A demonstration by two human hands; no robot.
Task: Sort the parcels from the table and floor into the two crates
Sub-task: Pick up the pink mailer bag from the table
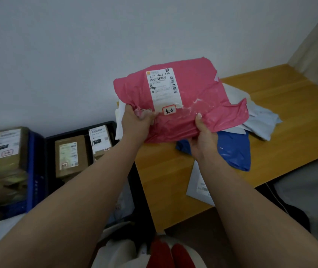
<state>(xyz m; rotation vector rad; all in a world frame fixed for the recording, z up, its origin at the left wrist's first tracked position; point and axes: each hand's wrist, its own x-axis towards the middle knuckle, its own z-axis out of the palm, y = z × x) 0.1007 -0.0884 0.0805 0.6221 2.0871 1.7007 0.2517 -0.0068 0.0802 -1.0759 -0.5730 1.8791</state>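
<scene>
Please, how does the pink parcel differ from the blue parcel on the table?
The pink parcel is held up by the left hand and right hand; the blue parcel lies on the table. The pink parcel shows a white shipping label; no label shows on the blue parcel, which is partly hidden. Both are soft, crinkled plastic bags.

So both hands (137, 122) hold one mailer bag (183, 101) up over the surface (289, 113), more mailers (258, 117) piled behind it. Two crates (36, 171) of boxes (70, 155) sit on the floor, left.
</scene>
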